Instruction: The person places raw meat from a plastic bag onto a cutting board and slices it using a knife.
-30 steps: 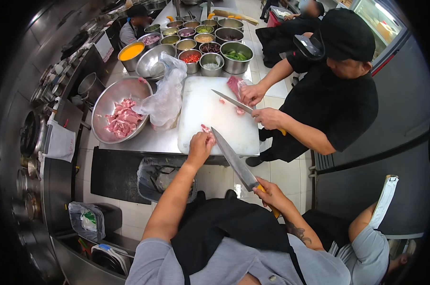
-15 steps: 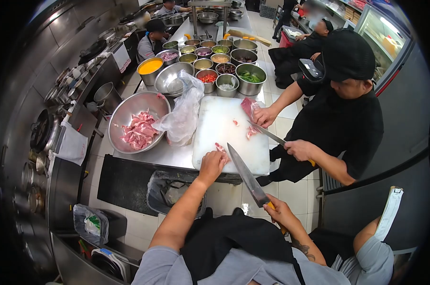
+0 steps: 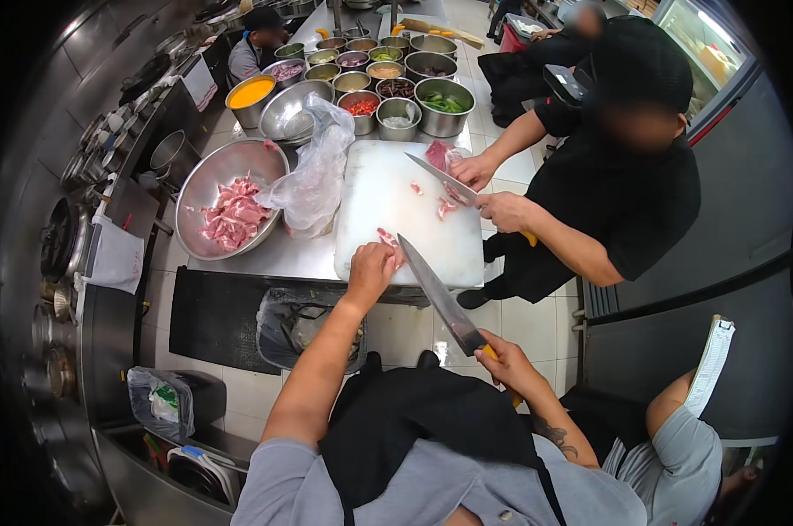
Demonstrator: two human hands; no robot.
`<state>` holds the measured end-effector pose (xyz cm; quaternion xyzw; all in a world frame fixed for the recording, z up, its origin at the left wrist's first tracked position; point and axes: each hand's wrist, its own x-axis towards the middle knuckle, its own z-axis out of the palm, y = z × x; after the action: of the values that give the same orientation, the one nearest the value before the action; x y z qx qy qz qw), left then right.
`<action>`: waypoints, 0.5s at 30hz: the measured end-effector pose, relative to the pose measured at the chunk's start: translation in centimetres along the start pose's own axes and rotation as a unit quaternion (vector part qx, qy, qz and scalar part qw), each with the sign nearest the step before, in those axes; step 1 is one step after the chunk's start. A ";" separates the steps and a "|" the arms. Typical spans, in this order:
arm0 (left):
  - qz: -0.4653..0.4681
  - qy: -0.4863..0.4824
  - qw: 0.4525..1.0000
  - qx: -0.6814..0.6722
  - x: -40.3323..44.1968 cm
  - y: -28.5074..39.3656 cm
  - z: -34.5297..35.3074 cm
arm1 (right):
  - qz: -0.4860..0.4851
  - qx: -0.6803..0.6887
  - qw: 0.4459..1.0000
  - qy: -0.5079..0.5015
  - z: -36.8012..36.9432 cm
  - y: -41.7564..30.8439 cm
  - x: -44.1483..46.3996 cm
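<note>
My left hand is closed on a small piece of raw meat at the near edge of the white cutting board. In my right hand is the yellow handle of a large kitchen knife. Its blade points away from me, with the tip over the board beside the meat. Across the board's right side, a co-worker's hand holds a larger chunk of raw meat. The co-worker's other hand grips a second knife, its blade crossing that meat. Small scraps lie on the board.
Left of the board stand a crumpled plastic bag and a steel bowl of cut meat. Several steel pots of ingredients fill the table beyond. A lined bin is below the near edge. Another person's arm is at right.
My view has shifted, so the scene sits higher and further left. The co-worker's knife has moved forward and left across the chunk. My hands and knife keep nearly the same place at the board.
</note>
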<state>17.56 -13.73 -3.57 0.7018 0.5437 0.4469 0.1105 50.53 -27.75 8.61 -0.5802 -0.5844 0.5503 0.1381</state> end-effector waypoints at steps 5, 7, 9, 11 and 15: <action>-0.001 0.010 1.000 -0.014 0.2 -0.6 0.7 | 0.017 -0.008 1.000 -0.006 0.1 0.3 0.3; -0.005 0.009 1.000 -0.013 0.1 -0.7 1.0 | 0.022 -0.006 1.000 -0.009 0.0 0.2 0.3; -0.007 0.015 1.000 -0.017 0.3 -0.8 1.1 | 0.019 -0.005 1.000 -0.012 0.0 0.1 0.4; -0.015 0.019 0.999 -0.021 0.3 -0.6 1.1 | 0.007 -0.004 1.000 -0.016 0.0 -0.1 0.5; -0.021 0.023 0.999 -0.024 0.1 -1.2 1.7 | -0.003 -0.011 1.000 -0.021 0.2 0.1 1.1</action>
<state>18.01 -12.61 -5.28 0.6769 0.5498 0.4733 0.1241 50.13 -26.94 7.98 -0.5683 -0.5947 0.5555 0.1217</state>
